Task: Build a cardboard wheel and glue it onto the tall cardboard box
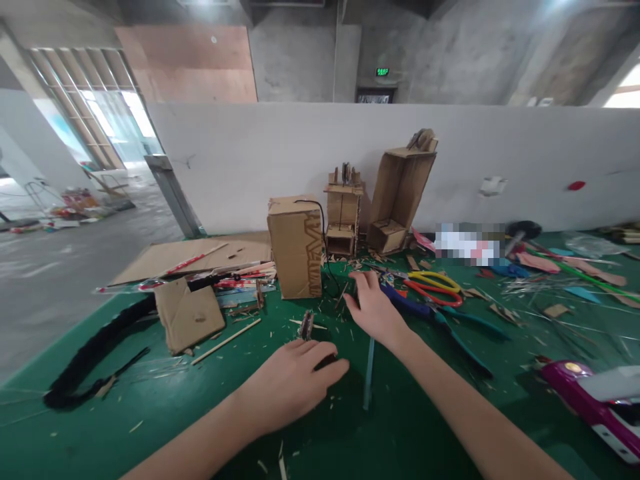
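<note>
My left hand [295,380] is low over the green table, its fingers curled. A small layered cardboard piece [307,325] with a thin pointed stick [319,326] across it juts out past those fingers, which appear closed on it; the lower part is hidden. To the right, my right hand [375,310] reaches forward with thumb and fingers apart, above scraps and beside blue-handled pliers [407,301]. I see nothing held in it. A translucent blue strip [369,377] lies below its wrist. Beyond my left hand stands a cardboard box [295,250] with a black cable [324,230].
Two cardboard structures [343,213] [403,193] stand against the white partition [225,167]. Scissors with yellow and orange handles [435,287] lie at right, and a magenta device [585,400] sits near the right edge. A cardboard square [187,320], a wooden stick [227,341] and a black fuzzy band [95,347] lie left.
</note>
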Available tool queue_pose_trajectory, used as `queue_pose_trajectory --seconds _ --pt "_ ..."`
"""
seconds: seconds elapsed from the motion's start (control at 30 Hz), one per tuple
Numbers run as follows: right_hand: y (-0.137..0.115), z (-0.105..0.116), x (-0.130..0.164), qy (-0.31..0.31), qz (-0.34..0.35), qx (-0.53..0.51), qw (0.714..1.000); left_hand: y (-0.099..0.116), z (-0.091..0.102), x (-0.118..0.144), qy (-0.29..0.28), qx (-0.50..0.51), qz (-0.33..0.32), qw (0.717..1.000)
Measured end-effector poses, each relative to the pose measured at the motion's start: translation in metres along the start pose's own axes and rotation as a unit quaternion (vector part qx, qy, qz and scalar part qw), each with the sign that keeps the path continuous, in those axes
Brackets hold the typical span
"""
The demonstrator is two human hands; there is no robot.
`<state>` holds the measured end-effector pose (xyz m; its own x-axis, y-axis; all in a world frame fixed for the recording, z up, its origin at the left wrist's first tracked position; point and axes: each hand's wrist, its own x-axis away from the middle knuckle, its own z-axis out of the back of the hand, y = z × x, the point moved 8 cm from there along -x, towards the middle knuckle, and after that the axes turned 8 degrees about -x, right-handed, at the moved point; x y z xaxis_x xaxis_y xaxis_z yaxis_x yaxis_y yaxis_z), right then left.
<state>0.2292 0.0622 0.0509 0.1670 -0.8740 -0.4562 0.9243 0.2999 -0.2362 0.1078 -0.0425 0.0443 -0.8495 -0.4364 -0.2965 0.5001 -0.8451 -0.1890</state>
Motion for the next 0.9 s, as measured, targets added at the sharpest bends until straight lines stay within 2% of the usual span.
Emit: queue_pose_trajectory --seconds 0.1,0.2,0.37,0.47,0.53,0.57,0.67,0.73,0.77,0.83,0.9 --pt "-0.012 0.007 0.002 -0.023 0.037 0.020 0.999 -0.010 -0.005 0.004 -0.004 0.020 0.047 0.999" --pt "-0.011 0.020 0.004 -0.053 0.039 0.068 0.996 -0.020 -0.006 0.008 0.014 0.061 0.103 0.993" --pt "0.021 0.034 0.019 -0.095 -0.031 0.158 0.982 -0.032 -0.004 0.014 0.049 0.134 0.153 0.978" --pt "0.039 0.032 0.029 -0.098 -0.066 0.195 0.974 -0.038 0.005 0.019 0.103 0.203 0.178 0.957" --pt "0.045 0.028 0.033 -0.093 -0.082 0.210 0.970 -0.048 0.012 0.025 0.154 0.287 0.225 0.918" --pt "0.047 0.027 0.033 -0.089 -0.089 0.214 0.969 -0.055 0.013 0.029 0.182 0.336 0.262 0.886" --pt "0.053 0.024 0.031 -0.078 -0.106 0.220 0.967 -0.080 0.008 0.045 0.263 0.468 0.371 0.758" --pt "0.057 0.023 0.030 -0.076 -0.114 0.221 0.966 -0.093 0.001 0.054 0.305 0.529 0.406 0.679" --pt "0.059 0.023 0.030 -0.076 -0.117 0.221 0.965 -0.098 -0.003 0.056 0.315 0.552 0.415 0.651" --pt "0.062 0.023 0.030 -0.075 -0.123 0.220 0.965 -0.105 -0.010 0.059 0.323 0.581 0.427 0.613" --pt "0.065 0.023 0.031 -0.072 -0.127 0.217 0.965 -0.108 -0.016 0.060 0.316 0.606 0.432 0.589"
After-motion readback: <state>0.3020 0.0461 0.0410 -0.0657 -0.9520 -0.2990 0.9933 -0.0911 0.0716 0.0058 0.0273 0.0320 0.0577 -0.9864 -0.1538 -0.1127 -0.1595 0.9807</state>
